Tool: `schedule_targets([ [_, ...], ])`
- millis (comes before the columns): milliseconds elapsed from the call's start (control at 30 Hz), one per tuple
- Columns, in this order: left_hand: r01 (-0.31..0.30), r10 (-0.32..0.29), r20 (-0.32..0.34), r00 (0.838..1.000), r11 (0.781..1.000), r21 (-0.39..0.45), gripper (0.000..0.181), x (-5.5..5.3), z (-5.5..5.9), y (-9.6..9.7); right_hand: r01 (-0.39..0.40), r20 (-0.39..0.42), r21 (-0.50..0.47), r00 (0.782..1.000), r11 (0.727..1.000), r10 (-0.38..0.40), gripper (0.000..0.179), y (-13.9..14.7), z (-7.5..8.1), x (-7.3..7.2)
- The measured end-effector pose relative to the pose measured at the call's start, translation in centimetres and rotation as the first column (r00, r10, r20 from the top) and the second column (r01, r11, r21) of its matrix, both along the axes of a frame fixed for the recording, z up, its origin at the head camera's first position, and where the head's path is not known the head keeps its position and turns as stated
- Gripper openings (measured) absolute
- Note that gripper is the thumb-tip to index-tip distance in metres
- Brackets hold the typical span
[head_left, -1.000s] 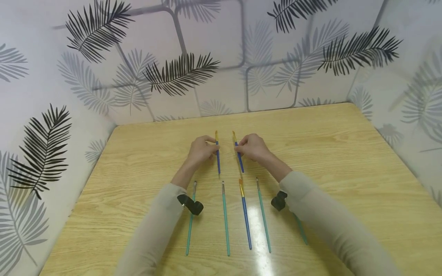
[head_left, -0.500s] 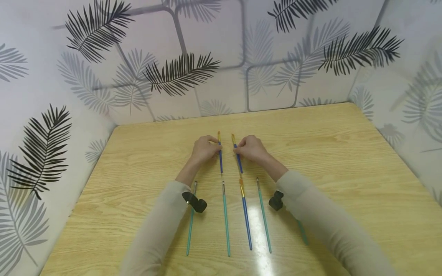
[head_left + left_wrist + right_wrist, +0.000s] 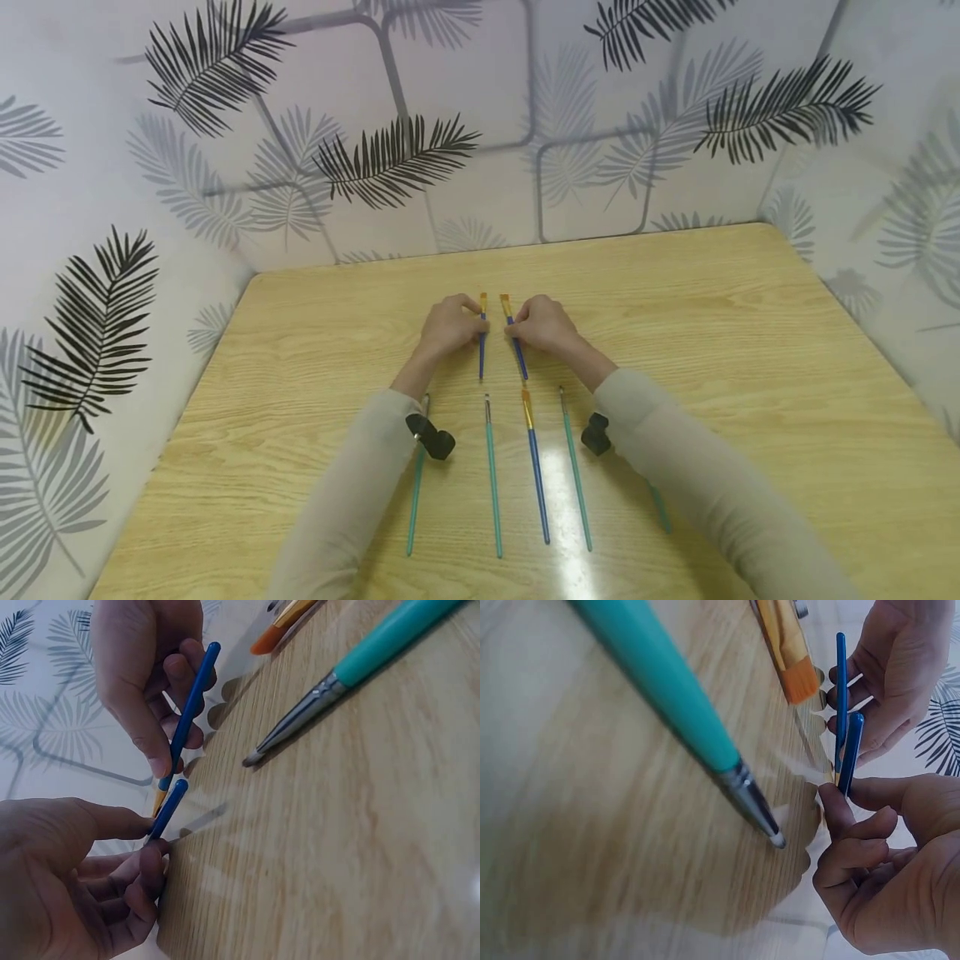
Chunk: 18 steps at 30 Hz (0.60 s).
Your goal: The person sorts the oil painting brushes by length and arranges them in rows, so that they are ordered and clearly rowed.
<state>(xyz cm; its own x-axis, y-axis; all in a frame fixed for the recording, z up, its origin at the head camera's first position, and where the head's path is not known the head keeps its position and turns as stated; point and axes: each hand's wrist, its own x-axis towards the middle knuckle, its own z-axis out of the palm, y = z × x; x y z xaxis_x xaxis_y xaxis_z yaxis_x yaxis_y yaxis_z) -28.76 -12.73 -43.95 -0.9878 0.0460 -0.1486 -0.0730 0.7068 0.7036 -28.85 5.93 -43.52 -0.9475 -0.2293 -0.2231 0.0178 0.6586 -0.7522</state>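
Note:
In the head view, my left hand [image 3: 448, 325] pinches a blue paintbrush [image 3: 482, 357] with a gold ferrule, bristles pointing toward the wall. Opposite it, my right hand [image 3: 547, 325] pinches a second blue paintbrush [image 3: 520, 355], which leans a little, its bristle end farther left than its handle end. A narrow gap separates the two brushes there. The left wrist view shows the left hand's brush [image 3: 169, 807] between thumb and fingers, other fingers curled beneath. In the right wrist view, the right hand's brush [image 3: 851, 754] overlaps the left one [image 3: 841, 682].
Nearer on the wooden table [image 3: 300, 333] lie a blue paintbrush [image 3: 538, 483] and several green ones, among them one in the middle [image 3: 493, 492]. Another green brush [image 3: 658, 507] is partly under the right sleeve. A patterned wall [image 3: 465, 200] stands behind the table.
My left hand has shifted right with its paintbrush, and my right hand slightly left. The gap between the brushes has narrowed, and their bristle ends have come slightly nearer to me.

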Motion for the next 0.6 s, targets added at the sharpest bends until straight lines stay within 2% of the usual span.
schedule_targets([
  [133,-0.014,0.014,0.017,1.0,0.999,-0.029,0.041,-0.37,0.0,0.2,-0.015,-0.008,-0.003,1.0,1.0,0.015,0.017,-0.08,0.03,-0.09],
  [267,-0.005,0.005,0.006,1.0,0.999,-0.04,0.041,-0.24,0.2,0.22,-0.02,-0.02,0.008,1.0,1.0,0.02,0.017,-0.23,0.05,-0.08],
  [600,-0.012,0.012,-0.002,1.0,0.999,-0.051,0.04,-0.13,0.36,0.52,-0.013,-0.11,0.099,0.994,0.995,0.024,0.017,-0.76,-0.13,0.06],
])
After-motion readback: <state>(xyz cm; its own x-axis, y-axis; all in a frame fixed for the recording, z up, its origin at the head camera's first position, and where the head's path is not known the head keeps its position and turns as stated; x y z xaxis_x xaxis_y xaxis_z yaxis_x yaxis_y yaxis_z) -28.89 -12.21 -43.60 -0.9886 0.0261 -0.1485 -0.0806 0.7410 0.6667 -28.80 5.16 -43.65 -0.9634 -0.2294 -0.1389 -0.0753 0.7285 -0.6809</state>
